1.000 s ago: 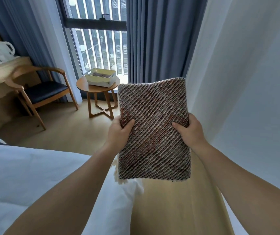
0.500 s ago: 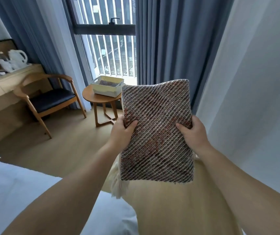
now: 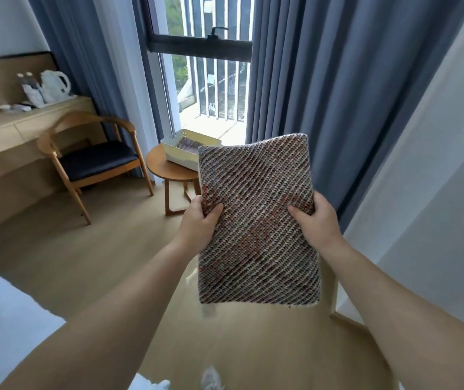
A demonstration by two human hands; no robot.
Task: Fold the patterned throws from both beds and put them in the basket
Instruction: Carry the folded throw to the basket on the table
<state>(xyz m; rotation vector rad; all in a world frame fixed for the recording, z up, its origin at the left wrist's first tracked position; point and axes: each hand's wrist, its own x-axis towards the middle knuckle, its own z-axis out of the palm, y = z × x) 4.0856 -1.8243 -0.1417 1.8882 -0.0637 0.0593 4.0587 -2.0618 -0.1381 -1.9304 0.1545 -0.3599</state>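
A folded patterned throw (image 3: 257, 220), woven in brown, white and rust diagonal stripes, is held up flat in front of me. My left hand (image 3: 200, 225) grips its left edge with the thumb on top. My right hand (image 3: 316, 222) grips the right edge the same way. Beyond the throw's upper left corner a pale yellow basket (image 3: 177, 156) stands on a small round wooden table (image 3: 163, 170) by the window. Another patterned cloth (image 3: 188, 142) lies inside the basket.
A wooden armchair (image 3: 93, 161) with a dark seat stands left of the round table, beside a long wooden desk (image 3: 28, 122) carrying a kettle. Blue curtains (image 3: 337, 94) hang at the window. A white bed (image 3: 3, 313) fills the lower left corner. Wooden floor lies between.
I have walked forward past the bed with the throw held in both hands. The basket and round table are nearer and now partly hidden behind the throw's upper left corner.
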